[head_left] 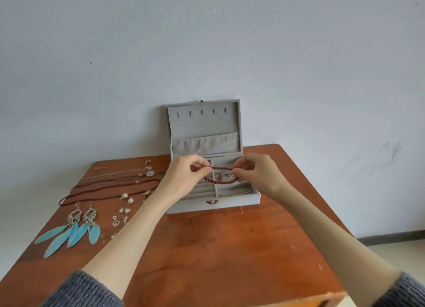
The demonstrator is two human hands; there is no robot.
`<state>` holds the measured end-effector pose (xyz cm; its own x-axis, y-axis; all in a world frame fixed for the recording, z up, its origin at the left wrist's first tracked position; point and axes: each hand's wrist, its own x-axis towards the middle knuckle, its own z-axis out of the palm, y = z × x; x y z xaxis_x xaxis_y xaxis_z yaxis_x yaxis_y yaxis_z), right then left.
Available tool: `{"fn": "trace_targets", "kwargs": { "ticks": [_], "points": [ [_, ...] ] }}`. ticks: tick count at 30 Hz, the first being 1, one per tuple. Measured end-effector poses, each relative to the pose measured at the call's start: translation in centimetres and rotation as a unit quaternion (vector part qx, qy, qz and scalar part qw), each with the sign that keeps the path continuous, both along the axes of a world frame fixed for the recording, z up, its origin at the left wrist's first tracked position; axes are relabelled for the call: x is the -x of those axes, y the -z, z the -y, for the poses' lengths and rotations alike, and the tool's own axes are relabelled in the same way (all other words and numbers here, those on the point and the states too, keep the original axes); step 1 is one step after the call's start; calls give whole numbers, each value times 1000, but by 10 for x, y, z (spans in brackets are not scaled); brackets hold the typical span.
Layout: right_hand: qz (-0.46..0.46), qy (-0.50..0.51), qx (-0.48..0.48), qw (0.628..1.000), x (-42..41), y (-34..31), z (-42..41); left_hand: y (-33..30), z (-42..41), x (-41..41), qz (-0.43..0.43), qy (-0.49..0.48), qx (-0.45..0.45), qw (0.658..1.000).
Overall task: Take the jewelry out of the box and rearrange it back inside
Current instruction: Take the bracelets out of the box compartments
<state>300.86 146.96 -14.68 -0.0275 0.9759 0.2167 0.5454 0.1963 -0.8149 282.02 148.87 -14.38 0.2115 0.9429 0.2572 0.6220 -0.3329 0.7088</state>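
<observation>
No brand, label or legible writing shows anywhere; the faint scratches high on the wall [209, 11] cannot be read as words; the wall itself is pale grey-blue, scuffed and cracked, with a dark skirting strip low at the right. The worktop [220, 249] is reddish-brown wood, worn and flecked, its far edge close to the wall. On it stands a grey velvet jewelry box [212, 187], lid upright (five small hooks along the top, a gathered pocket below), a small metal clasp on its front wall. The left hand [184, 175] and the right hand [255, 172] each have a narrow pinching grip on a red bead bracelet [220, 175], stretched between them just above the box's open compartments; a few small metal pieces lie inside beneath it. Left of the box, laid out on the worktop: thin chain necklaces [128, 172] with round pendants; dark cord necklaces [108, 189]; two pearl earrings [127, 198]; small silver studs and rings [120, 216]; a pair of turquoise feather earrings [71, 230]. Grey knitted sleeves [87, 290] cover both forearms near the bottom edge.
</observation>
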Motion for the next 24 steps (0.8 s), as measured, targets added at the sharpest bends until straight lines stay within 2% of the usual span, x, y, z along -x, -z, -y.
{"fn": "trace_targets", "kwargs": {
  "ticks": [2, 6, 10, 15, 19, 24],
  "points": [
    [-4, -7, 23, 1000, 5, 5, 19, 5, 21, 7, -27, 3, 10, 1000],
    [49, -21, 45, 998, 15, 20, 49, 20, 57, 18, -79, 7, 37, 996],
    [54, -24, 56, 997, 32, 34, 61, 33, 74, 28, -106, -25, 26, 994],
    [84, -12, 32, 996, 62, 47, 58, 39, 79, 47, -142, -68, -9, 987],
    [117, -5, 9, 993, 85, 54, 57, 46, 78, 60, -212, -73, -51, 973],
    [171, 4, -52, 984, 96, 60, 54, 53, 70, 68, -228, -80, -70, 968]
  ]
}}
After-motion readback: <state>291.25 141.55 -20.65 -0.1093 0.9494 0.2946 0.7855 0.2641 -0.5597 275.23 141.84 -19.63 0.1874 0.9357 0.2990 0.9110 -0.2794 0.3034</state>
